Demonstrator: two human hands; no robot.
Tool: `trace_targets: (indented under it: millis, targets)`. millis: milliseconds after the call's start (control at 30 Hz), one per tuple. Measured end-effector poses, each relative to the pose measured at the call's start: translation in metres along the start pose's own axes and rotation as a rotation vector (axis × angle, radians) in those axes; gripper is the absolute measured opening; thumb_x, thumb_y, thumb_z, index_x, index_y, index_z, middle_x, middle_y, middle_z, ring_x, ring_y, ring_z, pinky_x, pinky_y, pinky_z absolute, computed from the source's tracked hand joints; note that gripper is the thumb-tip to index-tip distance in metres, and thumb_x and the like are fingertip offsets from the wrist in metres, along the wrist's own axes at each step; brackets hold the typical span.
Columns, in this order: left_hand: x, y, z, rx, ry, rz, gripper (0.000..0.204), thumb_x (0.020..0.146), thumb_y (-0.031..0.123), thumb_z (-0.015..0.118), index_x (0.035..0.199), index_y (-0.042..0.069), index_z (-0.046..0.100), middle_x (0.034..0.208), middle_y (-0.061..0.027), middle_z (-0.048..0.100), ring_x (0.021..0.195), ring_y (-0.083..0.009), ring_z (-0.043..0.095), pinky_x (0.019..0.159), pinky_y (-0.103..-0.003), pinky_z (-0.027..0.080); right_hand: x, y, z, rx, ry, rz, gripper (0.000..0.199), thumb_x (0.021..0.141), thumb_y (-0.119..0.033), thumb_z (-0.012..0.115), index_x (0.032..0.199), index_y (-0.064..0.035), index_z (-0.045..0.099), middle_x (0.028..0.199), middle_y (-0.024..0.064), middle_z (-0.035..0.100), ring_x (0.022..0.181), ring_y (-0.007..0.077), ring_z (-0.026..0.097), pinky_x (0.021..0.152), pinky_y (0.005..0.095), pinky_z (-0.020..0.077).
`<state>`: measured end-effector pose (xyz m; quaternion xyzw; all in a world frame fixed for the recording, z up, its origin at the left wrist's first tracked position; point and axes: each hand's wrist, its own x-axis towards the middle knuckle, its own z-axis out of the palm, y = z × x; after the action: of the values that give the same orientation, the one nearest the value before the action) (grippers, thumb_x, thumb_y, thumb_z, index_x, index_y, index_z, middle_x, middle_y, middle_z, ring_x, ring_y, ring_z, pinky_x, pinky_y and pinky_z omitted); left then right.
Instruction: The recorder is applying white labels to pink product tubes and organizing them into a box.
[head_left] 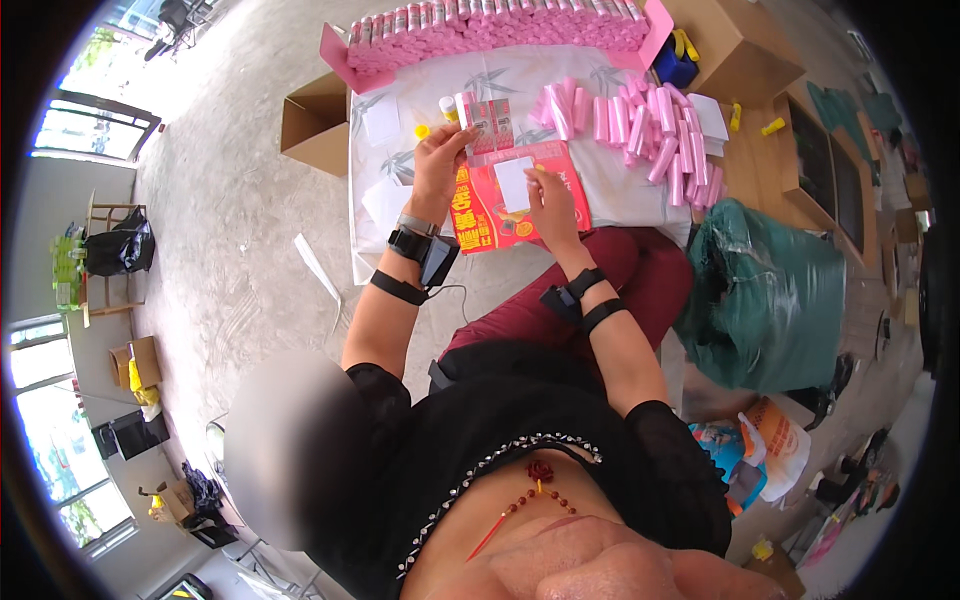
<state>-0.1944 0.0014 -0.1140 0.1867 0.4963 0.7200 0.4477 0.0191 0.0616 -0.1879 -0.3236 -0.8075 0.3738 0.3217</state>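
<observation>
My left hand (438,165) is closed, thumb and fingers pinched at the left edge of a pink and grey printed label sheet (490,127). In my right hand (552,205) a small white paper (514,184) is gripped by its right edge. Both are above a red printed cardboard piece (540,232) with yellow lettering, at the table's near side. A yellow cap (422,131) and a small white cylinder (447,104) show just beyond my left hand. Right of the label sheet lies a loose heap of pink wrapped rolls (660,130).
The table has a pale leaf-patterned cover (425,85). At its far edge, many rolls stack in a pink tray (655,35). An open cardboard box (315,125) stands left; a larger carton (745,55) stands right. A dark green bag (770,290) sits beside my knees.
</observation>
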Motion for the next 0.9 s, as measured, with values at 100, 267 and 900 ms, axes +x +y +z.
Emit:
trace_targets:
  millis: [100,267,900]
  targets:
    - [-0.024,0.017,0.036,0.136,-0.002,0.157,0.026,0.092,0.005,0.074,0.116,-0.006,0.068,0.106,-0.0102,0.074,0.094,-0.0153,0.071,0.084,-0.028,0.057,0.008,-0.063,-0.028,0.186,0.14,0.006,0.033,0.099,-0.003,0.061,0.131,0.0027,0.059,0.12,0.0198,0.068,0.107,0.0308,0.069,0.091,0.0373,0.0546]
    - [-0.063,0.023,0.101,0.926,0.096,0.915,0.033,0.082,0.007,0.081,0.113,0.004,0.071,0.099,-0.0107,0.074,0.087,-0.0268,0.069,0.078,-0.038,0.055,0.01,-0.122,-0.047,0.819,0.308,0.116,0.036,0.108,-0.011,0.054,0.143,0.0014,0.054,0.124,0.0082,0.069,0.112,0.0156,0.068,0.096,0.032,0.0548]
    - [-0.128,0.024,0.193,1.091,-0.196,1.309,0.045,0.078,0.0,0.071,0.124,0.002,0.071,0.12,-0.0113,0.068,0.106,-0.0315,0.066,0.089,-0.041,0.056,-0.027,-0.128,-0.131,1.261,0.428,0.05,0.033,0.11,-0.012,0.052,0.14,0.0,0.052,0.126,0.0037,0.064,0.111,0.0088,0.063,0.089,0.0225,0.0535]
